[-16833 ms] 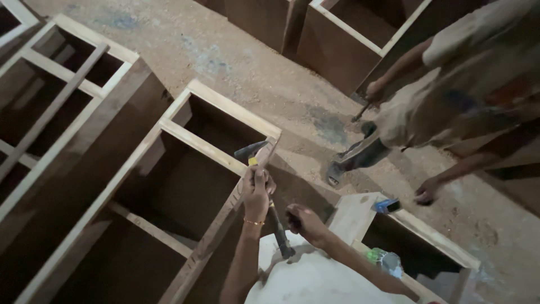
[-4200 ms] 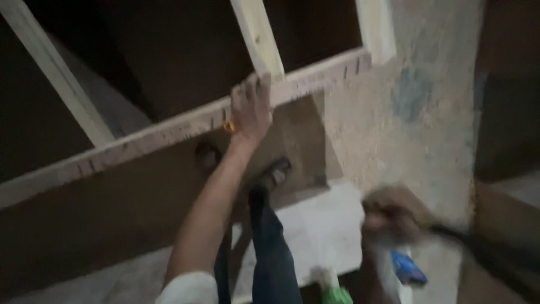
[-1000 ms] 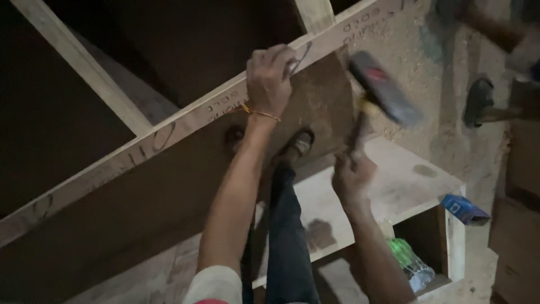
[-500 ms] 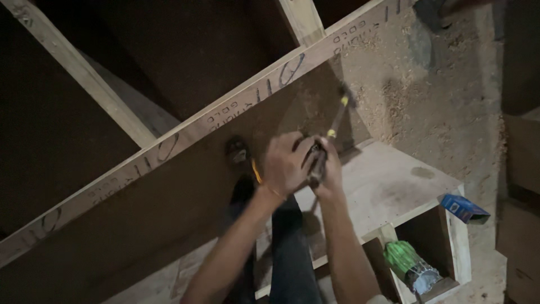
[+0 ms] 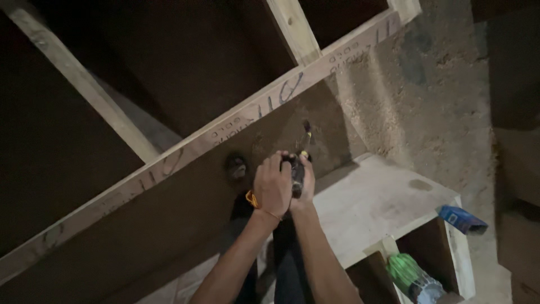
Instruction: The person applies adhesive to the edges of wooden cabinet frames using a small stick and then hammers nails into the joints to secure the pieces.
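A: So, the hammer (image 5: 298,169) sits between both hands, over the dark panel below the pale frame rail (image 5: 236,126)?
B: Yes. Left hand (image 5: 271,188) wraps it shut; right hand (image 5: 306,180) closes on it too. Likely regripping; striking next needs a freed handle.
A: Its head?
B: Hidden, too dark.

Pale raw wood frame rail (image 5: 185,147) — matt, dark brown board panel (image 5: 169,219), gritty dusty floor (image 5: 444,95)
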Tool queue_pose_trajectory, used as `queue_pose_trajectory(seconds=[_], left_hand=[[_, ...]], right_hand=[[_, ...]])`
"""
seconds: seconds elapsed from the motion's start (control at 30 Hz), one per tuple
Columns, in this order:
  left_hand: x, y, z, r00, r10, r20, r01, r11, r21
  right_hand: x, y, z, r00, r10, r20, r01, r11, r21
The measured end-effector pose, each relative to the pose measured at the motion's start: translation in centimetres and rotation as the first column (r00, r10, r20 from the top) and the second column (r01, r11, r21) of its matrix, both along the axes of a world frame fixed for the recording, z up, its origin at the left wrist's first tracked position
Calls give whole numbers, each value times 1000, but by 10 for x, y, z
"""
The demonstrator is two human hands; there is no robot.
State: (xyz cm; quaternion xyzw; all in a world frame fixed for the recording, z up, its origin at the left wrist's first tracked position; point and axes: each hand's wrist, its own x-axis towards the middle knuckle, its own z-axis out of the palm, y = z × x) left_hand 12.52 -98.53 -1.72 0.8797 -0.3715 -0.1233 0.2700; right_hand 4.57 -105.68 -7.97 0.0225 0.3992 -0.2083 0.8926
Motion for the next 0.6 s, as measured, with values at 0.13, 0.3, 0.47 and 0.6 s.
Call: queue_pose_trajectory(seconds=[0.13,0.3,0.47,0.6], left_hand=[[6,-4,4,998,1,-68,-5,998,-55],[10,-11,5,995,99,-31,-100,994,-40],[6,-8,3,987,34,-159,-23,997,68],[0,2,3,986,78,-144,-105,977,-187]], right_hand=[[9,-11,2,997,4,80,-3,1000,-12],[21,-15,15,1000,-12,12,12,999,-30],[22,-12,13,1000,-15,-27,12,994,-110],[14,-17,-4,981,-39,189,35,999,28]])
